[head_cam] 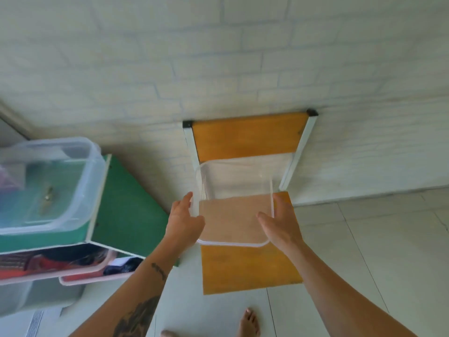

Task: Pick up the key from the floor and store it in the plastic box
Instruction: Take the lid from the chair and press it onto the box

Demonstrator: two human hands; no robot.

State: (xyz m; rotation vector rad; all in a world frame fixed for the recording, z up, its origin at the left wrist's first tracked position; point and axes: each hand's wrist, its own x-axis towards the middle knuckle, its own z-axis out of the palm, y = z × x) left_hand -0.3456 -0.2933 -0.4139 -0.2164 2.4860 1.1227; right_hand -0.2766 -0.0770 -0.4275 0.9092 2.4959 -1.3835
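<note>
A clear plastic box (pixel 80 176) stands open on top of a green shelf unit at the left. A small brass key (pixel 47 196) lies inside it, blurred through the wall. Both of my hands hold a clear plastic lid (pixel 234 215) in the air over an orange chair. My left hand (pixel 184 221) grips the lid's left edge. My right hand (pixel 279 223) grips its right edge. The lid is roughly level and sits well to the right of the box.
The orange chair (pixel 247 268) with a white frame stands against a white brick wall. The green shelf unit (pixel 126 215) holds pink bins (pixel 85 278) of clothes below the box. My bare feet (pixel 249 323) stand on a pale tiled floor.
</note>
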